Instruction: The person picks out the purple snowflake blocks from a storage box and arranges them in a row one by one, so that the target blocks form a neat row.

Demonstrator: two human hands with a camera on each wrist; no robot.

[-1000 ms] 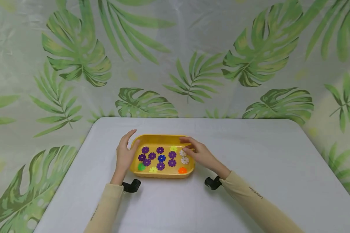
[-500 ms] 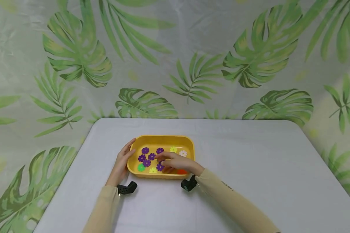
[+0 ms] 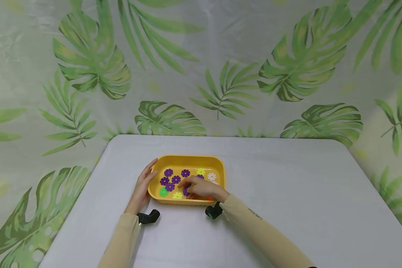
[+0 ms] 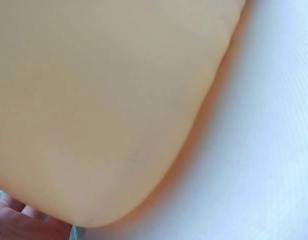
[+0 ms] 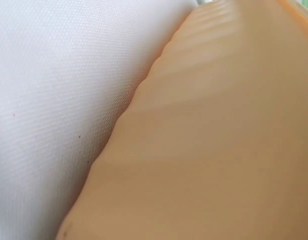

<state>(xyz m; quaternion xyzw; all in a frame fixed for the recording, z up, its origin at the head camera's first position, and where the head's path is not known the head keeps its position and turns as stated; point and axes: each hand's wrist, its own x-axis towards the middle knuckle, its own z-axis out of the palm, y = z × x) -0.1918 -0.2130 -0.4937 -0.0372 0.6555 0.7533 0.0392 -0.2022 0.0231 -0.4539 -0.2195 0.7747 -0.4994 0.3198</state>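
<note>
A yellow plastic tray [image 3: 191, 161] holds several notched, snowflake-shaped plastic discs. My left hand [image 3: 142, 189] grips its left side, thumb over the rim and fingers along the outer wall. Part of that hand's fingers [image 4: 24, 223] shows beside the tray wall in the left wrist view. My right hand [image 3: 203, 187] reaches inside, fingers bent down over the discs near the front middle. A purple disc [image 3: 185, 191] shows at its fingertips; I cannot tell whether they pinch it. The right wrist view has only the tray's ribbed outer wall [image 5: 208, 135] and cloth.
Other purple discs [image 3: 168, 172] lie at the tray's left, with a green disc [image 3: 163, 192] and a yellow disc [image 3: 177, 195] near the front. A white disc [image 3: 211, 176] sits at the right; an orange disc [image 3: 210, 198] is mostly hidden. White cloth [image 3: 281, 178] covers the table.
My right hand has moved left from the tray's right rim and down among the discs. My left hand has closed in on the tray's left side. Over the last half second little differs.
</note>
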